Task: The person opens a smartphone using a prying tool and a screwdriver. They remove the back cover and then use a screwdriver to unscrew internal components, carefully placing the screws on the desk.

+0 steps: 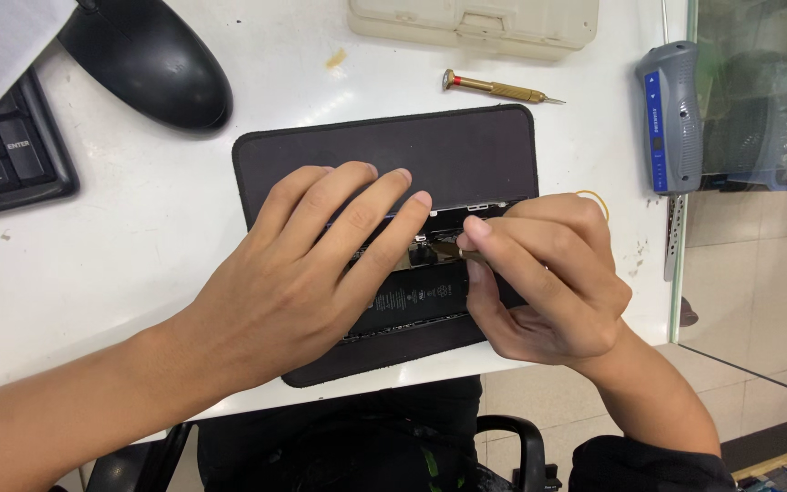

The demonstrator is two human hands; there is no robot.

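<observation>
An opened phone [416, 296] with its black battery showing lies on a dark work mat [448, 150] on the white table. My left hand [311, 264] rests flat on the phone, fingers spread and pressing it down. My right hand [544, 278] pinches a small brass-coloured tool [448, 251] whose tip touches the phone's inner parts near the top of the battery. Most of the phone is hidden under both hands.
A brass screwdriver [498, 88] lies behind the mat. A beige plastic case [475, 23] sits at the back edge. A black mouse [152, 59] and a keyboard [11, 150] are at the left. A grey-blue handheld device [671, 114] lies at the right table edge.
</observation>
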